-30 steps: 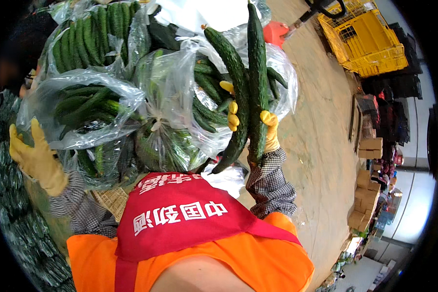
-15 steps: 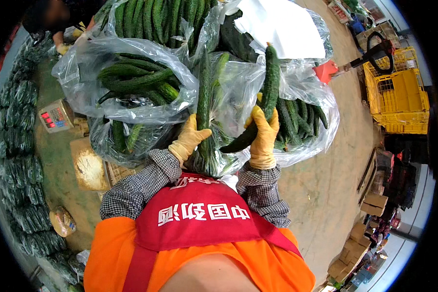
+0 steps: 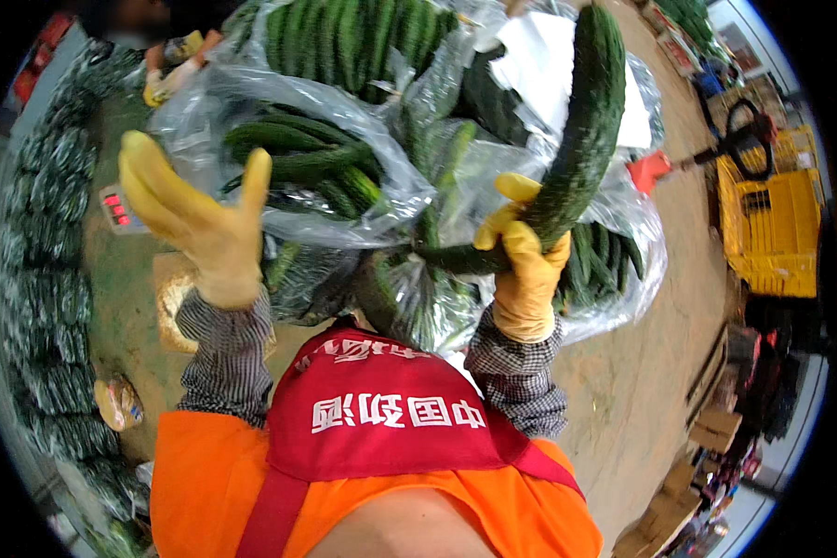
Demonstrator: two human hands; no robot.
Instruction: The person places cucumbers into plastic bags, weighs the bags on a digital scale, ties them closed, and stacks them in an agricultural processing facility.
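My right hand [image 3: 521,274], in a yellow glove, is closed round a long dark green cucumber [image 3: 581,121]. The cucumber stands up away from me, and its narrow lower end pokes out to the left of my fingers. My left hand [image 3: 200,214], gloved alike, is raised at the left with fingers spread and nothing in it. Beside it lies an opened clear plastic bag [image 3: 395,209] with several cucumbers [image 3: 312,163] inside. In front of my apron, a clear bag [image 3: 418,312] of cucumbers sits partly behind the held one.
A row of cucumbers [image 3: 353,42] lies at the back, with white paper [image 3: 539,70] to its right. Bagged cucumbers [image 3: 51,279] line the far left. A scale display [image 3: 119,209] shows beside my left hand. Yellow crates [image 3: 767,232] and a red-based handle [image 3: 649,172] stand right. Another person's gloved hand [image 3: 163,86] is back left.
My left hand has let go of the cucumber in the middle and swung up to the left, opening. My right hand has raised its cucumber closer to the camera.
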